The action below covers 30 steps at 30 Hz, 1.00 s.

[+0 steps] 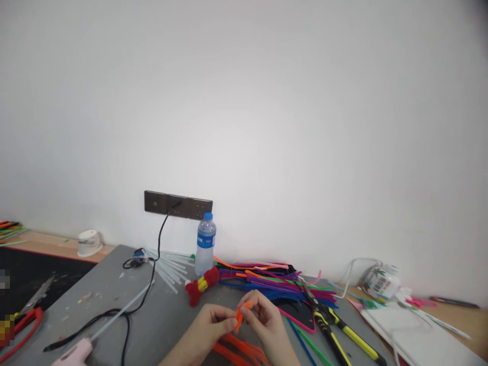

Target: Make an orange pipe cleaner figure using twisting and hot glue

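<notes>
Both bare hands were at work low in the view, over a grey tabletop (160, 317). Between them, raised in front of the person, was a bent orange pipe cleaner (239, 319). Right hand (265, 320): thumb and forefinger pinched its upper end. Left hand (213, 325): thumb and forefinger closed on its left side, fingertips close to the right's. Below the hands lay loose orange stems (244, 351), partly hidden by the wrists.

Beyond the hands, slightly left, a red-and-yellow fuzzy figure (202, 283) lay near the foot of a blue-capped water bottle (205, 249), upright by the wall. To its right, a heap of mixed-colour pipe cleaners (263, 277), mostly purple, pink and blue. Right of the right hand: snips with yellow-and-black handles (322, 311), lying aslant.

Left side: a pale pink glue gun (74, 354), cut off by the lower edge, a translucent glue stick (120, 313) extending from its rear; more glue sticks (170, 269) fanned out behind. A black cord (159, 239) ran up to the wall socket (198, 207).
</notes>
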{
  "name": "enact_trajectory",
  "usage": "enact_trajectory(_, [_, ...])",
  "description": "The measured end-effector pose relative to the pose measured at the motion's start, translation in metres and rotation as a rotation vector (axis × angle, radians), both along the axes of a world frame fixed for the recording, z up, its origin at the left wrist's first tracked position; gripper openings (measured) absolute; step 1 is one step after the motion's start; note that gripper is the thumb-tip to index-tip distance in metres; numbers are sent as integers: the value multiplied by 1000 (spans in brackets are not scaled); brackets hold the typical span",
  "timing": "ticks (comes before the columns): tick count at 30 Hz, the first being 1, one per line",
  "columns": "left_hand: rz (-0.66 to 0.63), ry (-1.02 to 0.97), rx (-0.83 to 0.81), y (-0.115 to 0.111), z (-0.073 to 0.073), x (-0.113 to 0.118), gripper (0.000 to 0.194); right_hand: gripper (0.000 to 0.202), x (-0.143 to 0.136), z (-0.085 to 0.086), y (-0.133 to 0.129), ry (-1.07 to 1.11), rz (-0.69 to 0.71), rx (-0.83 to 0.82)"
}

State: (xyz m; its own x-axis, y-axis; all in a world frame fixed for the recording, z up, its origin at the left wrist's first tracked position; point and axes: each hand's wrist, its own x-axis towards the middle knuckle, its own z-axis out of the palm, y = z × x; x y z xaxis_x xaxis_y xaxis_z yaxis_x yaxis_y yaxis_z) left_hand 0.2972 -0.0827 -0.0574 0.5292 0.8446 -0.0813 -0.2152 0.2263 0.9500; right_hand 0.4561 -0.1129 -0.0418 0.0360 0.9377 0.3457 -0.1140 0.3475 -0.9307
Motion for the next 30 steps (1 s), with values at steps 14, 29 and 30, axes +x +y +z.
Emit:
enact_trajectory(14, [-50,132,102,1,5,-2,43,40,2,1,3,32,-5,-158])
enact_trajectory(29, [97,359,595,-2,8,0,26,37,10,-23,11,101,-100,-135])
enact_trajectory(30, [99,367,607,-3,7,-1,26,35,10,-22,10,106,-86,-142])
